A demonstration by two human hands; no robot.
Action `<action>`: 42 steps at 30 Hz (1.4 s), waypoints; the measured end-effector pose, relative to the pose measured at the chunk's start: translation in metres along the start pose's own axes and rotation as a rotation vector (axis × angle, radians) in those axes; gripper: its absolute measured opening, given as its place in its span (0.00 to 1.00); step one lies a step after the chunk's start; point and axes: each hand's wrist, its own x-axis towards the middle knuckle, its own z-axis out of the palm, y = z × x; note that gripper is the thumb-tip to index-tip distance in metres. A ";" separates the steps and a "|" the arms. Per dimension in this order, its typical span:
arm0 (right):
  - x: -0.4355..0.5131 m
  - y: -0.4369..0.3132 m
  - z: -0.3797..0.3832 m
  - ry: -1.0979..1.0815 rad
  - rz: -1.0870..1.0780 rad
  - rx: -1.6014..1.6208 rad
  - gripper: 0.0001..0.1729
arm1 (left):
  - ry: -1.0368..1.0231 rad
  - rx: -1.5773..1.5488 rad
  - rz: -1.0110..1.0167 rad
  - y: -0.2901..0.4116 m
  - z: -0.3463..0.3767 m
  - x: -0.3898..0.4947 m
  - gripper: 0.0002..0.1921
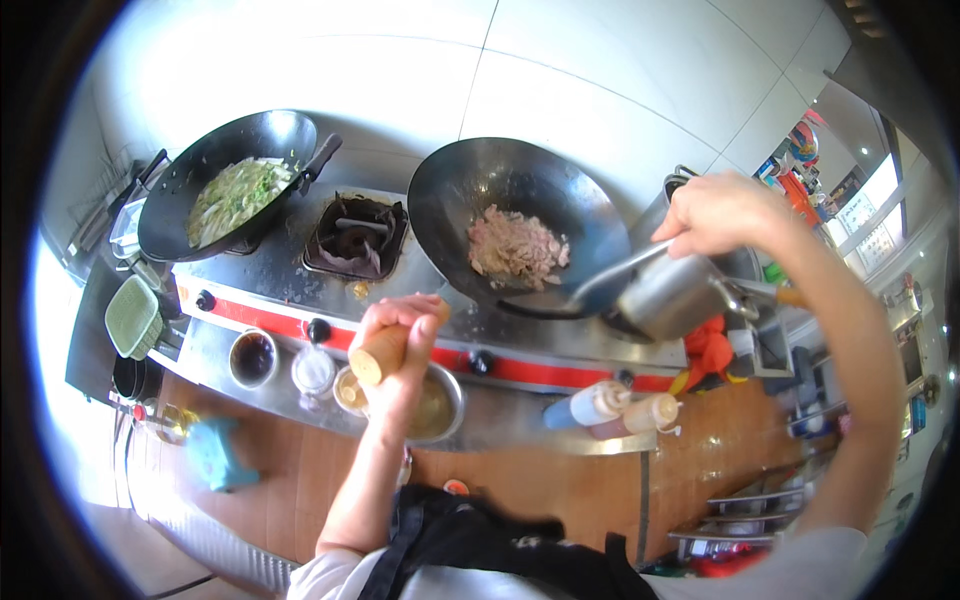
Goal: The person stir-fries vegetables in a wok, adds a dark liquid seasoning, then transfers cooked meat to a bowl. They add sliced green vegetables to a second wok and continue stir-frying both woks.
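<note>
My left hand (396, 349) is wrapped around the wooden handle (379, 358) of a dark wok, at the wok's near side. Inside the wok (517, 176) lies a heap of pale pink-brown chopped meat (517, 247). With my right hand (712, 214) I grip the upper end of a long metal cooking utensil (615, 274). It slants down to the left, its dark, blurred head at the wok's near right rim; whether it is a ladle or a turner I cannot tell. A stainless-steel pot (667, 296) stands below my right hand.
A second wok (169, 206) of cooked greens (240, 195) sits at left, beside a bare burner (356, 238). Along the front shelf (502, 420) are a bowl of dark sauce (253, 360), a steel bowl (439, 412) and squeeze bottles (600, 403). A red cloth-like item (706, 349) hangs at right.
</note>
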 end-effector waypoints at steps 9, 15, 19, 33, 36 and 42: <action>0.016 -0.060 0.019 0.121 0.121 0.015 0.13 | -0.011 0.079 0.117 -0.004 0.002 0.003 0.07; 0.023 -0.052 0.008 0.076 0.022 -0.007 0.15 | -0.040 0.104 0.119 0.000 0.004 0.003 0.07; 0.023 -0.089 0.043 0.198 0.209 0.071 0.16 | -0.003 0.068 0.156 0.000 0.007 0.004 0.07; 0.018 -0.088 0.064 0.229 0.175 0.098 0.17 | -0.016 0.088 0.146 0.005 0.012 0.008 0.07; -0.006 -0.065 0.029 0.115 0.066 0.068 0.15 | -0.032 0.088 0.174 0.007 0.016 0.007 0.07; 0.052 -0.100 0.066 0.215 0.267 0.150 0.13 | -0.016 0.094 0.165 0.016 0.017 0.011 0.08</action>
